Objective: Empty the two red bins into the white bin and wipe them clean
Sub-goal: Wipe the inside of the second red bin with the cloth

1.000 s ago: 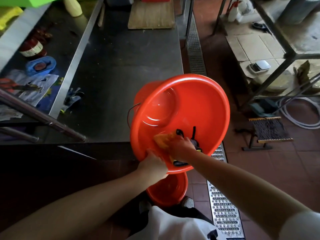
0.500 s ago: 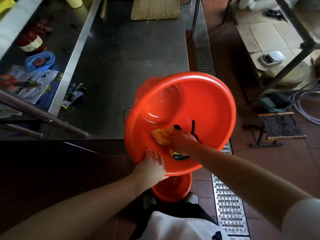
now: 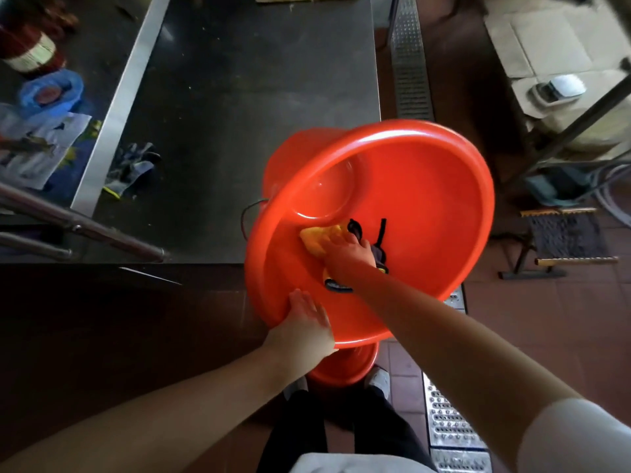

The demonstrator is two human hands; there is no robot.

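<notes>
Right hand point(image 3: 348, 257) has slid the yellow cloth point(image 3: 319, 238) deeper (left hand point(image 3: 304, 327) still steadies rim).

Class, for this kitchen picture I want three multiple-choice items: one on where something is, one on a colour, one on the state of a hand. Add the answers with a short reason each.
1. Where is the second, smaller red bin?
A. On the steel table
B. On the floor below the tilted red bin, by the person's feet
C. On the shelf at right

2. What colour is the cloth pressed inside the tilted red bin?
A. Yellow
B. Blue
C. White

3. What is the left hand doing?
A. Hanging idle
B. Wiping with the cloth
C. Gripping the near rim of the tilted red bin

Answers: 1 B, it shows just under the tilted bin's lower edge. 2 A, yellow shows past the right hand. 3 C, its fingers wrap the rim.
</notes>
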